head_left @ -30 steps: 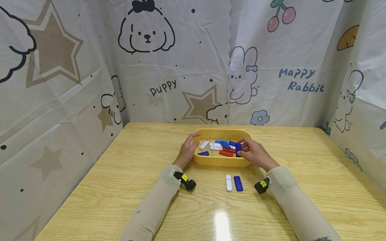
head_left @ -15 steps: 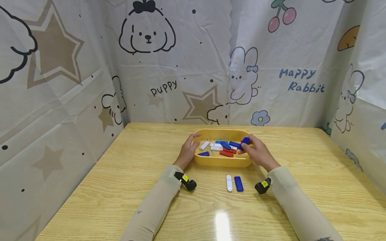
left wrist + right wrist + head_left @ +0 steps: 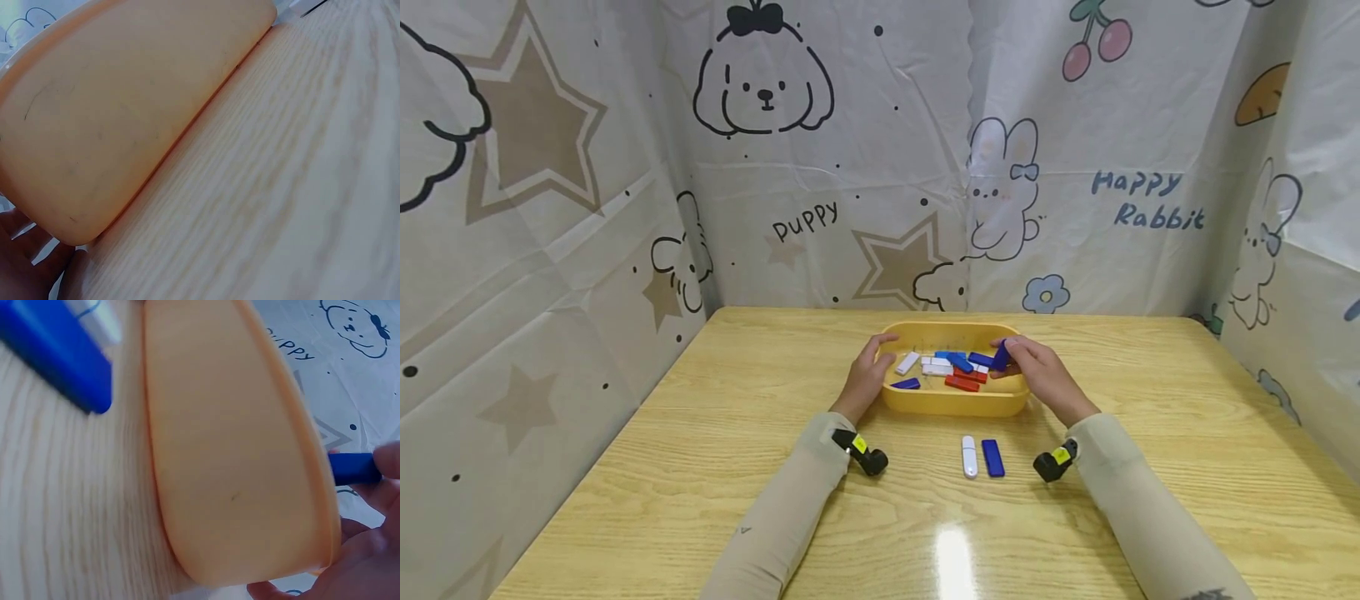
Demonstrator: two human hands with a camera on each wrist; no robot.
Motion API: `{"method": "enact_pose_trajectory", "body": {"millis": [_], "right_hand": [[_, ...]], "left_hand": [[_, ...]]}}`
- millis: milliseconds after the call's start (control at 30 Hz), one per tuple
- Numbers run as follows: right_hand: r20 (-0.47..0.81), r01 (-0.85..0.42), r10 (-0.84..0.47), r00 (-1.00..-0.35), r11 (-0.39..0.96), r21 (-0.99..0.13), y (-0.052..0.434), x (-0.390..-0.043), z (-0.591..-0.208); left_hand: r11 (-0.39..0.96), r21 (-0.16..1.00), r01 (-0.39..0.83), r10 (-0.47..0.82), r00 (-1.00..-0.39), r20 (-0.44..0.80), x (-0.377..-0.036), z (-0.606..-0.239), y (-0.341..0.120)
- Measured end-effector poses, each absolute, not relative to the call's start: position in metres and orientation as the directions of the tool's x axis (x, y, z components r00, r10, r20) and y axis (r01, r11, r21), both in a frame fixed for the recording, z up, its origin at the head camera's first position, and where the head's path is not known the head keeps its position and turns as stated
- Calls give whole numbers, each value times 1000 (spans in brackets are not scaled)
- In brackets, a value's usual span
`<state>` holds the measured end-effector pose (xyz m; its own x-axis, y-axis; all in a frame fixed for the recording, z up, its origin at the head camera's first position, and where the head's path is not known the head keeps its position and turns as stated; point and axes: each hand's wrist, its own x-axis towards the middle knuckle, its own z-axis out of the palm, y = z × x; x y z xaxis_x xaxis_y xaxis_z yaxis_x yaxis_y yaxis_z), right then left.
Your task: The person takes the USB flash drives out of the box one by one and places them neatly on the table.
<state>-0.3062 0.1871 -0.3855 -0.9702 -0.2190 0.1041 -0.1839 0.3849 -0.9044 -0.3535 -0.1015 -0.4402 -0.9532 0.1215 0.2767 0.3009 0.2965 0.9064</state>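
At the centre of the head view, a person's right hand [image 3: 1033,372] pinches a blue USB stick [image 3: 1001,356] between thumb and fingers, holding it tilted just above the right end of a yellow oval tray [image 3: 951,403]. The right wrist view shows the same blue stick [image 3: 353,467] at the right edge of the frame, poking out from the fingertips just past the tray's rim [image 3: 312,456].

The left hand [image 3: 867,373] grips the tray's left end, thumb curled over the rim and fingers against the outer wall; the left wrist view shows only the tray's wall [image 3: 125,112] filling the upper left and a bit of palm at the lower left.

Inside the tray lie more sticks in white, blue and red, among them a white stick [image 3: 907,362] near the left hand and a red stick [image 3: 962,382] toward the front wall.

Below the tray, on the wooden table [image 3: 700,467], a white USB stick [image 3: 969,456] and a dark blue USB stick [image 3: 992,457] lie side by side, parallel and close together, between the two sleeved forearms.
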Motion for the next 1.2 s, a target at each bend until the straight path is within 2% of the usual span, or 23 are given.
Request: {"method": "enact_pose_trajectory", "body": {"millis": [233, 600, 767, 1200], "right_hand": [[70, -158, -219, -973, 418, -894, 190, -304, -385], [213, -280, -189, -959, 495, -822, 186, -301, -377], [248, -350, -255, -935, 535, -769, 176, -293, -373], [279, -501, -453, -847, 500, -707, 136, -259, -368]], "left_hand": [[290, 906, 308, 123, -951, 284, -355, -442, -102], [302, 904, 304, 126, -952, 278, -354, -440, -101], [293, 907, 301, 128, -953, 274, -354, -442, -102], [301, 903, 306, 120, -952, 282, -356, -443, -103]]}}
